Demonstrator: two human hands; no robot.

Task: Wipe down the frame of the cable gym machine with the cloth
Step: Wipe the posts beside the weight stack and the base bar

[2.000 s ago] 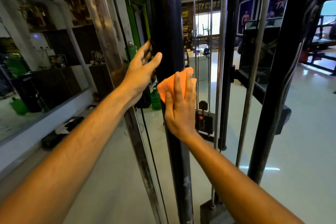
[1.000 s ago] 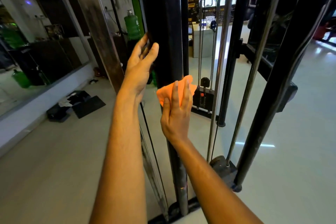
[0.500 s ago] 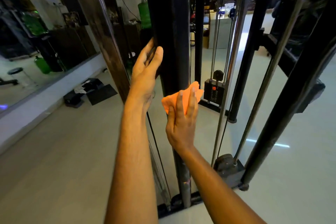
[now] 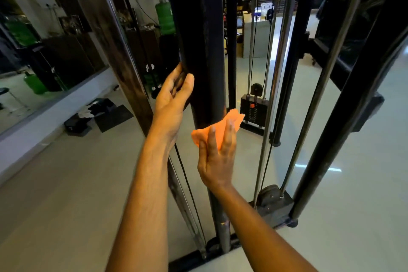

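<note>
The thick black upright post [image 4: 199, 35] of the cable machine frame runs down the middle of the view to a base bar on the floor. My right hand [image 4: 217, 157] presses the orange cloth [image 4: 220, 127] flat against the post's lower part with straight fingers. My left hand [image 4: 173, 99] rests on the post's left side a little higher, fingers reaching round behind it and partly hidden.
A worn steel upright [image 4: 114, 57] and a thin black cable [image 4: 187, 187] stand left of the post. Chrome guide rods [image 4: 273, 86], a weight stack [image 4: 254, 110] and more black frame bars [image 4: 357, 104] fill the right. Mirror wall and floor clutter [image 4: 97, 117] lie left.
My right hand has slid the cloth down the post over the two seconds. My left hand has moved lower along the post's left side, and my view has tilted down toward the base.
</note>
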